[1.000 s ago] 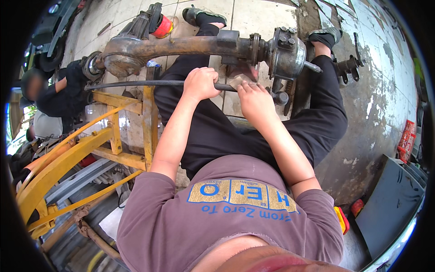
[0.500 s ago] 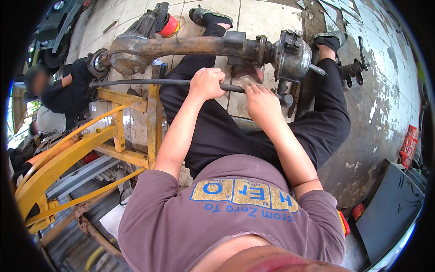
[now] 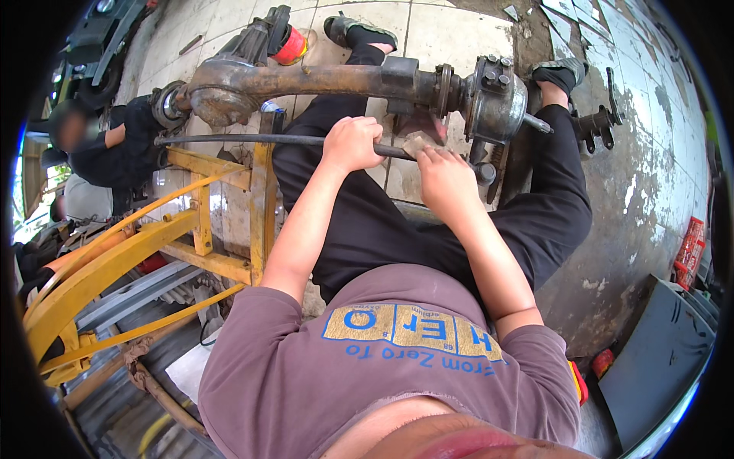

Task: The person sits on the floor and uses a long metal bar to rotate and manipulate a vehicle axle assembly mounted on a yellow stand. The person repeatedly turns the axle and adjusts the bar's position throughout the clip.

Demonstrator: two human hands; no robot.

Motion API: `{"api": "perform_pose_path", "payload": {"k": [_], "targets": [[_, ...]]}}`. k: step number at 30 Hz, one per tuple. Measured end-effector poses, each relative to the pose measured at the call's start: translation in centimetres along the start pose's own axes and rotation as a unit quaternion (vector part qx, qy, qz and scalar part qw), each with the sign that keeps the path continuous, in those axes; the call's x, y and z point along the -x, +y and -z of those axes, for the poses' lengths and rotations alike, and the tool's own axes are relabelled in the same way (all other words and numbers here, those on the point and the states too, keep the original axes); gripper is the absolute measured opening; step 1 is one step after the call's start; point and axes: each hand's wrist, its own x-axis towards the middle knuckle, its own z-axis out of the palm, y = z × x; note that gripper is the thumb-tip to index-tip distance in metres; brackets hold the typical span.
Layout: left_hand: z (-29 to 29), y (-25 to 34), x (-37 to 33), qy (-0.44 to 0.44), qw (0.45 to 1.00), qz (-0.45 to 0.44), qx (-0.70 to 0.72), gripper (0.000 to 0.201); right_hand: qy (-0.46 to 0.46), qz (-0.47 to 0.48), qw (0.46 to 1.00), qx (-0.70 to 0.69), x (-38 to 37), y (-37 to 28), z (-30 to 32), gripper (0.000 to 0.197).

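Note:
A long dark tie rod (image 3: 252, 138) runs crosswise in front of me, just on the near side of a rusty axle housing (image 3: 321, 79). My left hand (image 3: 352, 144) is closed round the rod near its middle. Farther right, my right hand (image 3: 446, 177) pinches a small tan piece of sandpaper (image 3: 417, 143) against the same rod. Its fingertips are partly hidden by the paper and the rod. Beyond my right hand lies the rod's rounded end joint (image 3: 485, 174), below the metal steering knuckle (image 3: 493, 103).
A yellow metal frame (image 3: 115, 268) stands at the left, close to my left arm. Behind it crouches another person in dark clothes (image 3: 130, 153). A red tin (image 3: 290, 47) sits beyond the axle. At the lower right are a grey panel (image 3: 650, 359) and a red package (image 3: 690, 249).
My right hand and the sandpaper have moved very slightly along the rod. The left hand keeps its grip, and the view has shifted a little.

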Motion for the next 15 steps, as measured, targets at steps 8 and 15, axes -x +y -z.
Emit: {"api": "perform_pose_path", "payload": {"k": [8, 15], "targets": [[0.8, 0.6, 0.0, 0.002, 1.000, 0.000, 0.013, 0.030, -0.035, -0.012, 0.999, -0.021, 0.1, -0.1, 1.0, 0.033], [0.8, 0.5, -0.1, -0.005, 1.000, 0.001, 0.007, 0.030, -0.079, -0.032, 0.996, -0.041, -0.7, 0.0, 0.9, 0.042]]}}
